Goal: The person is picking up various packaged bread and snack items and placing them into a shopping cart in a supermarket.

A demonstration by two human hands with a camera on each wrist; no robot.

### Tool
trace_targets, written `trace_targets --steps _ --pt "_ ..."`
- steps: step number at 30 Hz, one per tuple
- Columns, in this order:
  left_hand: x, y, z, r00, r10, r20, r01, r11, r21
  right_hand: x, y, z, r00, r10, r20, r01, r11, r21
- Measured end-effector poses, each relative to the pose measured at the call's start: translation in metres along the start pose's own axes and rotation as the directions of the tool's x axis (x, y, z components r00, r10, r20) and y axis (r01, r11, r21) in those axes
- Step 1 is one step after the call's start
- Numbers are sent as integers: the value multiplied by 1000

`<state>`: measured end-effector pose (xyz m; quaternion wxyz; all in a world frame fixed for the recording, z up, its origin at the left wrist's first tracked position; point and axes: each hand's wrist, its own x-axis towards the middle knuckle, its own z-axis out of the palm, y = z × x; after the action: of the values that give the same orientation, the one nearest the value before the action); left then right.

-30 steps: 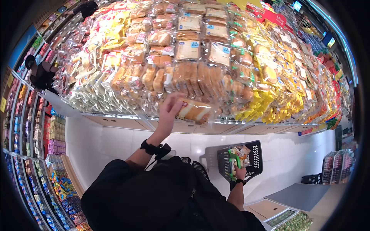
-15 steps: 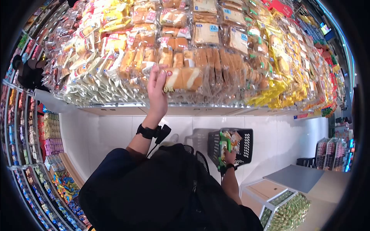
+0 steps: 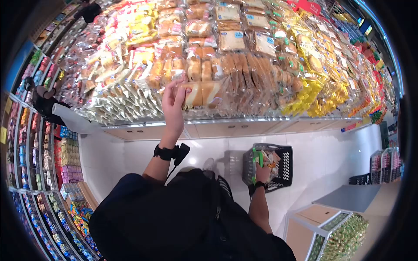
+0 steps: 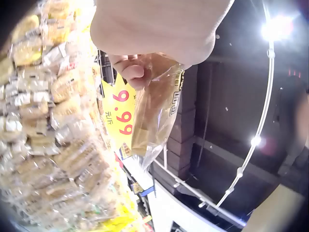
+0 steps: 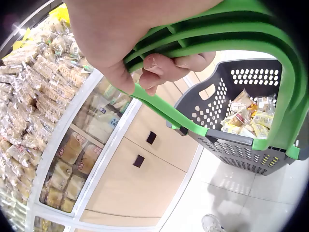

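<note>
In the head view my left hand [image 3: 174,108] grips one end of a clear-wrapped bread loaf [image 3: 204,93] with pale stripes across its brown top. The loaf lies sideways over the front slope of packaged breads. From the left wrist view, fingers curl around the wrapped loaf [image 4: 157,106], with dark print along one side. My right hand [image 3: 262,174] holds the green handle [image 3: 257,157] of a dark grey shopping basket [image 3: 286,167]. In the right wrist view the fingers wrap the handle [image 5: 169,113], and several small packets [image 5: 248,116] lie inside the basket.
A long bread display [image 3: 235,39] spans the front, above wooden cabinet doors [image 3: 209,130]. The left wrist view shows a yellow price sign [image 4: 116,111]. Packed shelves [image 3: 30,148] line the left, where another person [image 3: 45,98] stands. A bin of green-wrapped goods [image 3: 348,237] stands lower right.
The bread loaf in my left hand has moved from over the display's front edge up against the stacked breads. My right hand keeps its hold on the basket handle. The head view has shifted slightly.
</note>
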<state>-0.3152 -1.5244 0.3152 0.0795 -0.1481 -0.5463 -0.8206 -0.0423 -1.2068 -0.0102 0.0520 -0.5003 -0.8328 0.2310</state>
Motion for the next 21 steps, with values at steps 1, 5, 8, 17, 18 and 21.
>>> trace_targets --steps 1,5,8,17,18,21 --pt "-3 2 -7 996 93 -8 -92 994 65 -1 -2 -2 1000 -14 -14 14 1000 -20" --pt "-3 14 -42 982 186 -31 -178 968 176 4 13 14 998 -54 18 52 994 95" --pt "-2 24 -63 977 208 -47 -196 962 191 -7 14 6 998 -56 -22 58 992 112" --pt "11 37 -86 989 144 -21 -136 968 213 -56 -2 7 991 -126 49 121 988 100" --pt "16 36 -90 990 137 -16 -131 971 201 -61 -4 6 992 -116 40 112 989 93" --pt "38 39 -106 997 72 24 -76 974 215 -84 -16 13 991 -106 78 101 993 60"
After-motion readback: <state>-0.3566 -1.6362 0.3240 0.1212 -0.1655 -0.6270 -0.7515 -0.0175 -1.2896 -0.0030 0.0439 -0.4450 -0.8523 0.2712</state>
